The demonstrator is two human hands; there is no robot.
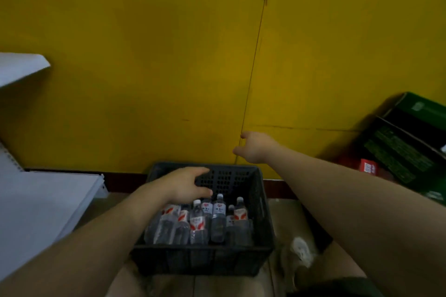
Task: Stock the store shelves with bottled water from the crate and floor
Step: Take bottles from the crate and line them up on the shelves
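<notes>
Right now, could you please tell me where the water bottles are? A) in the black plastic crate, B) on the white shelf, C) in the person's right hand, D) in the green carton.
A: the water bottles all sit inside the black plastic crate.

Two arms in shot, both bare. Broad bare left forearm (108, 231), uncovered from the lower frame edge right up to the wrist. Long bare right forearm (337, 181), just the same along its whole visible length. Ends in a plain, rounded left hand (185, 184), outline softened by motion blur. Likewise the plain right hand (253, 149), smaller in frame, finer detail too smeared to read. Down at the bottom right, a narrow strip of dark, near-black fabric (337, 286) along the edge; impossible to tell which garment.
</notes>
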